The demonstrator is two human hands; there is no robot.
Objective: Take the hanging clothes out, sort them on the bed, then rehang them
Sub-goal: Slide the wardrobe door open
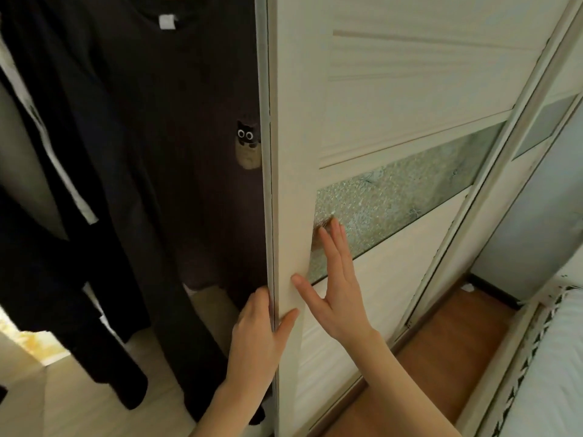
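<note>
Dark clothes hang inside the wardrobe on the left: a dark brown top [176, 105] with a white neck label and a small cat patch, and black garments [47, 216] beside it. A cream sliding wardrobe door [378, 89] with a frosted glass band stands to their right. My left hand [255, 339] grips the door's left edge, fingers hidden behind it and thumb on the front. My right hand [337, 282] lies flat on the door's face, fingers straight, over the glass band.
The wardrobe's pale floor [79, 398] shows under the clothes. A second sliding door [536, 190] stands further right. Brown wooden floor [441, 342] runs along the doors, and the bed's white edge [555, 357] fills the lower right corner.
</note>
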